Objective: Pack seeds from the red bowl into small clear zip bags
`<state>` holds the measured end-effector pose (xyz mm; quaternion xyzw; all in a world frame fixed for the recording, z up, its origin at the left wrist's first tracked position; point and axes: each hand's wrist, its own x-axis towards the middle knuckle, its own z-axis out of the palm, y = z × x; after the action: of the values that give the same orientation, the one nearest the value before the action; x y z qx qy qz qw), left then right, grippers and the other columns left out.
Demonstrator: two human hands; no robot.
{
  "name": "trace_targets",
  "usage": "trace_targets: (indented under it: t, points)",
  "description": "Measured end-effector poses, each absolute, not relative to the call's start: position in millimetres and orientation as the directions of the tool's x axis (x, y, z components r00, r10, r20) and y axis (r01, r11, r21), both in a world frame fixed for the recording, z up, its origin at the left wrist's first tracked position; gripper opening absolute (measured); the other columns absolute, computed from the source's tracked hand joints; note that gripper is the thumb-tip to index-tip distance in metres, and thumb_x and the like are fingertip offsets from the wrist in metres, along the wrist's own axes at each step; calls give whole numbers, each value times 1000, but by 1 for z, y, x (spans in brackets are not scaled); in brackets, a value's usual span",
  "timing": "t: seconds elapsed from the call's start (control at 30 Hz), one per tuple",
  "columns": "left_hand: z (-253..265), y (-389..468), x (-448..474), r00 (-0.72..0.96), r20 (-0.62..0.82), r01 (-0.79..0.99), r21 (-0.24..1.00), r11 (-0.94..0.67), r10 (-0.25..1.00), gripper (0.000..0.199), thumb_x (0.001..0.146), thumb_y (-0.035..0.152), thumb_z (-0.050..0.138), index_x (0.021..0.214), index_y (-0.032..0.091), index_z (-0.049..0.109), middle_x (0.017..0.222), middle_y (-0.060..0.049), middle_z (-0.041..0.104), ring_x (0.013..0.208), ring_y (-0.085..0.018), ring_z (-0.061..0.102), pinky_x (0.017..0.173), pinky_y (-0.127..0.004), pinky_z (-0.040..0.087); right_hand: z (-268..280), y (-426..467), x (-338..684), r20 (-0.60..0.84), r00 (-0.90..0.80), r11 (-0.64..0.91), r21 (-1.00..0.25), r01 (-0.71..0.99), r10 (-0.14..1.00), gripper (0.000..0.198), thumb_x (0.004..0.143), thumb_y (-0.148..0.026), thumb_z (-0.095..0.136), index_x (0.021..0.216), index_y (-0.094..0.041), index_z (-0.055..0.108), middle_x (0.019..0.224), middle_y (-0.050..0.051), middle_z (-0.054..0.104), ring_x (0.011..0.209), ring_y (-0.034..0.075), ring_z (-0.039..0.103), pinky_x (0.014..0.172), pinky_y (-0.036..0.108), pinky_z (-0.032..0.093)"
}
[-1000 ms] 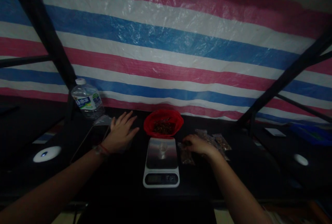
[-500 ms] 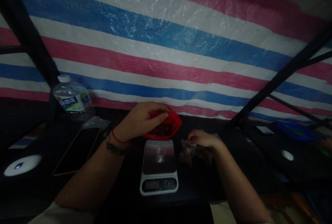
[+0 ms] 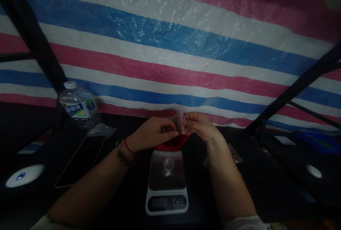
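Observation:
A small clear plastic bag [image 3: 180, 122] is held upright between my two hands, over a red container [image 3: 183, 139] of dark small bits. My left hand [image 3: 156, 132] has curled fingers closed at the bag's left side, above the container. From the right, my right hand [image 3: 201, 126] pinches the bag's edge. Directly in front of the container lies a kitchen scale [image 3: 167, 171] with a white body and a metal plate. On the plate rests a small clear round piece [image 3: 168, 164]. Another clear bag with reddish-brown bits [image 3: 235, 154] is partly hidden behind my right forearm.
To the left are a large plastic bottle [image 3: 79, 107], an empty-looking clear bag [image 3: 100, 129], a phone [image 3: 81, 160] and a white oval device [image 3: 24, 176]. A white mouse-like object [image 3: 314, 171], a white card [image 3: 284, 140] and a blue tray [image 3: 319, 142] lie rightward. Dark frame bars [image 3: 293, 89] slant before striped sheeting.
My right hand has come up and left from the bags on the table, bringing a clear bag over the red container. My left hand's fingers have moved in to the bag.

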<state>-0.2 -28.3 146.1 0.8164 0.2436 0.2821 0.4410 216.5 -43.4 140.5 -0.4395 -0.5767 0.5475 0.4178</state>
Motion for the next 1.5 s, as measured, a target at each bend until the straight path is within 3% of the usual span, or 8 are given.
trace_targets:
  t: [0.23,0.4,0.6,0.87,1.13,1.3,1.5]
  points:
    - [136,-18,-1,641,246,341,757,-558,727,33,75,50,68,75,17,66,70,-1,69,63,-15,63,55,-22,42,133,-35,179,113,-311,155,-982,112,944,27,73,-39,71,66,-17,57,57,-3,57,49,9,52,46,20,41]
    - [129,-15,3,643,261,434,651,-623,721,36,72,52,69,65,16,64,59,1,62,55,-13,56,51,-22,34,123,-42,176,3,-266,56,-979,195,964,22,73,-36,69,69,-17,59,55,-3,57,47,9,49,44,20,38]
    - [127,-12,1,804,155,256,781,-569,574,26,81,40,59,77,16,70,68,0,65,62,-13,58,55,-21,39,117,-49,183,-83,-292,-11,-970,242,953,25,75,-40,67,71,-17,60,60,1,65,53,11,59,51,21,46]
    - [130,-10,2,859,9,209,906,-368,511,25,86,34,55,86,13,69,81,-3,68,73,-13,61,68,-22,48,120,-50,190,-83,-392,17,-970,243,916,31,78,-45,65,75,-15,62,71,4,70,59,10,62,56,20,47]
    - [117,-5,6,809,20,107,978,-181,587,34,90,42,49,83,12,63,81,-7,71,71,-13,66,69,-25,53,115,-46,194,-90,-427,18,-970,243,900,24,78,-38,66,76,-14,62,69,2,67,59,9,61,57,20,47]
    - [119,-7,8,799,11,125,975,-184,601,30,86,42,56,79,13,63,79,-5,72,71,-14,67,69,-25,54,115,-47,193,-106,-399,12,-959,284,911,18,76,-32,65,77,-14,63,70,4,68,61,11,62,57,21,47]
    - [112,-3,8,774,15,113,980,-162,634,31,87,41,52,78,13,62,77,-6,72,68,-14,68,67,-26,55,115,-47,194,-115,-392,-17,-969,246,913,23,75,-37,67,75,-14,62,70,4,68,63,11,64,60,22,50]
